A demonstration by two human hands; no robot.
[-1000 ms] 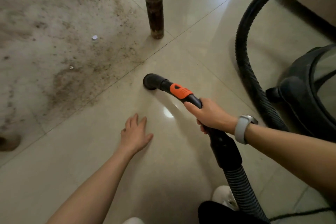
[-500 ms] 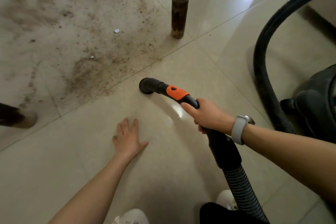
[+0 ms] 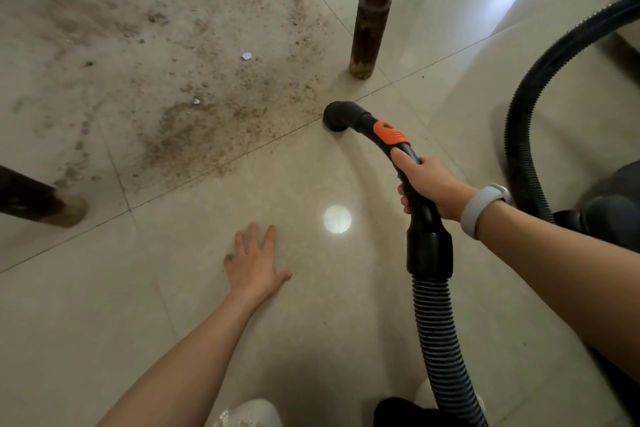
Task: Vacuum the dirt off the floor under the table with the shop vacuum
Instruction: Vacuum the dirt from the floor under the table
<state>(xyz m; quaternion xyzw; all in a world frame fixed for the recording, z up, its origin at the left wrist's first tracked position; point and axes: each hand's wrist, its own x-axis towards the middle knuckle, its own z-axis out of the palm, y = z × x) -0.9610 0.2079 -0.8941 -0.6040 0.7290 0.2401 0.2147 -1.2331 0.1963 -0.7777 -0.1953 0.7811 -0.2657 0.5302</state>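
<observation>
Since half a second ago, the nozzle (image 3: 335, 116) has slid forward across the tile and now sits on the grout line (image 3: 221, 166) at the near edge of the dirt patch (image 3: 194, 121), just short of the upright table leg (image 3: 372, 14). The right hand (image 3: 427, 184) is wrapped tight around the black wand handle (image 3: 414, 184), just behind its orange slider (image 3: 389, 133). The left hand (image 3: 254, 262) lies flat on clean tile on the near side of the grout line, fingers spread, holding nothing and apparently bracing the body.

Nearly all the dirt looks untouched: it spreads from the grout line away under the table, with two pale scraps (image 3: 246, 56) lying in it.

Risks, as I judge them: sweeping toward the table leg could knock the nozzle against it, since the two are close. The ribbed hose (image 3: 446, 340) trails back past the knee and loops round to the vacuum canister (image 3: 613, 204) on the right; reaching deep under the table may pull it taut and drag the canister. A fast push could scatter loose grit instead of lifting it.

Room is open leftward along the grout line and ahead over the dirt, bounded by the table leg on the right and a second leg (image 3: 41, 203) at the left edge.
</observation>
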